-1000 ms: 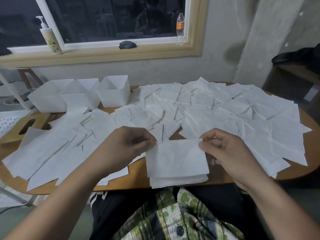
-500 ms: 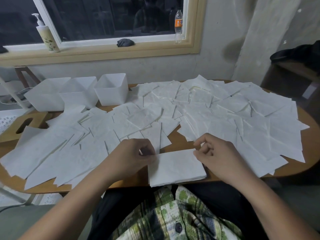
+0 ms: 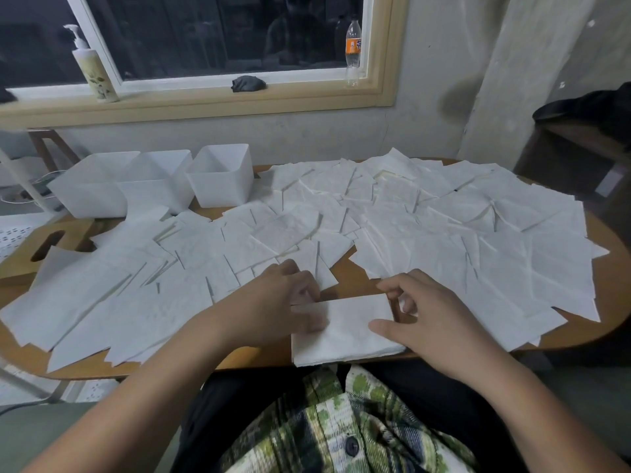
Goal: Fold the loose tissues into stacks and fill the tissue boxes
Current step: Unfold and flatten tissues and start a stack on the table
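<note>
Our right hand [image 3: 426, 322] grips the right end of the folded stack [image 3: 341, 336]: the thumb lies flat on top and the fingers curl at the far corner. Our left hand [image 3: 283, 302] is bent onto the left end, but it is blurred, so we cannot tell whether it pinches the edge or only presses on it. The stack lies at the near edge of the worktop [image 3: 614, 302], straight in front of us.

We judge the step in hand to be squaring and flattening this stack. To do it well we should keep one end pinned while the other hand taps the edges flush, then press along the fold so the layers do not spring apart. The paper is thin, so light, even pressure should suit it better than a hard pinch.

Beyond our hands the loose tissues [image 3: 444, 233] overlap across most of the worktop. The three white tissue boxes [image 3: 222, 186] stand together at the far left, well apart from the stack.
</note>
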### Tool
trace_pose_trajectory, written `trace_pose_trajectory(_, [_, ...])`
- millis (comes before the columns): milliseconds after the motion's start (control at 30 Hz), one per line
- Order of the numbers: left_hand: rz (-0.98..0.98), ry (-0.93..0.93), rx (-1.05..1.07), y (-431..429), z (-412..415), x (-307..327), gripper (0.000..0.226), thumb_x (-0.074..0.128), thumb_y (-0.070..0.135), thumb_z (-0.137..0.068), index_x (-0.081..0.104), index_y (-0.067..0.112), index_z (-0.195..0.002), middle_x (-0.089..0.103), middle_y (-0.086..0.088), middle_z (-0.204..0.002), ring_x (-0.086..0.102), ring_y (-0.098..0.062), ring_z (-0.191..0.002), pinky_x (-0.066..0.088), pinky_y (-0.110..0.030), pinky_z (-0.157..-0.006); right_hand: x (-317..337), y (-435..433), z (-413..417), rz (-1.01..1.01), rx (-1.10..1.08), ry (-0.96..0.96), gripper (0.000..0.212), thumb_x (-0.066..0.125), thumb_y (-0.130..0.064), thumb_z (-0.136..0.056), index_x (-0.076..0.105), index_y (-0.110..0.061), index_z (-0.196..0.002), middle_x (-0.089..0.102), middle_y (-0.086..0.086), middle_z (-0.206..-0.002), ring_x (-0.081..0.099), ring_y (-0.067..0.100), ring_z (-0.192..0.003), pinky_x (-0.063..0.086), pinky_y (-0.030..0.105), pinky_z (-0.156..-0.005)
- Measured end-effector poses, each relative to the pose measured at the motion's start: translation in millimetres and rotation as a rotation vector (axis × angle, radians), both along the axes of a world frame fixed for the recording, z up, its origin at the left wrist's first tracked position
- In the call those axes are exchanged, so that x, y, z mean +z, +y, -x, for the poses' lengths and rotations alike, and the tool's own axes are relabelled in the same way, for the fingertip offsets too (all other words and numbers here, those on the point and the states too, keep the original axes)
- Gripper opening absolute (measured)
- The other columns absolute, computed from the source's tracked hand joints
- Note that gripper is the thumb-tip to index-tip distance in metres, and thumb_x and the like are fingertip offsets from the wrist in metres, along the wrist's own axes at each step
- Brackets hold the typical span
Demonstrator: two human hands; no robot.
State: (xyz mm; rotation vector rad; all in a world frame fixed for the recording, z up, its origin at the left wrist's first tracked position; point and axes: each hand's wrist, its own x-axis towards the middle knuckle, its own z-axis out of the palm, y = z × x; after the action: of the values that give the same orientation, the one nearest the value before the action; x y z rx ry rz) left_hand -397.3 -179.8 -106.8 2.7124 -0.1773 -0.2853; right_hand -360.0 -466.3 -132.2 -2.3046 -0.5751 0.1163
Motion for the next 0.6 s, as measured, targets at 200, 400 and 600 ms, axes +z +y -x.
trace_pose_trajectory(200, [-0.063, 0.040, -0.015, -9.7, -11.6, 9.4, 0.034, 0.082, 0.053, -0.087, 0.063, 0.036, -0.109, 0.046, 0.018, -0.113, 0.048, -0.004, -0.102, 0.041, -0.026, -0.077, -1.7, 1.1, 0.9, 0.006, -0.010, 0.000, 0.056, 0.086, -0.045, -0.084, 0.061, -0.044, -0.134, 0.046, -0.037, -0.113, 0.049, -0.016, -0.111, 0.037, -0.002, -0.084])
trace_pose_trajectory(400, [0.063, 0.084, 0.061, -10.5, -8.6, 11.1, 0.029, 0.083, 0.042, -0.084, 0.059, 0.040, -0.101, 0.065, 0.014, -0.101, 0.063, -0.009, -0.089, 0.056, -0.038, -0.071, -2.3, 1.2, 0.6, 0.020, -0.007, -0.009, 0.070, 0.083, -0.049, -0.086, 0.050, -0.045, -0.147, 0.046, -0.037, -0.132, 0.039, -0.023, -0.126, 0.038, 0.005, -0.095])
trace_pose_trajectory(600, [0.260, -0.008, 0.098, -6.7, 2.0, 18.8, 0.018, 0.082, 0.038, -0.088, 0.073, 0.043, -0.103, 0.072, 0.019, -0.100, 0.066, -0.002, -0.094, 0.053, -0.029, -0.079, 2.4, 3.6, 0.5, -0.096, -0.025, 0.092, 0.072, 0.084, -0.049, -0.086, 0.046, -0.055, -0.147, 0.057, -0.036, -0.134, 0.055, -0.017, -0.113, 0.046, 0.015, -0.097])
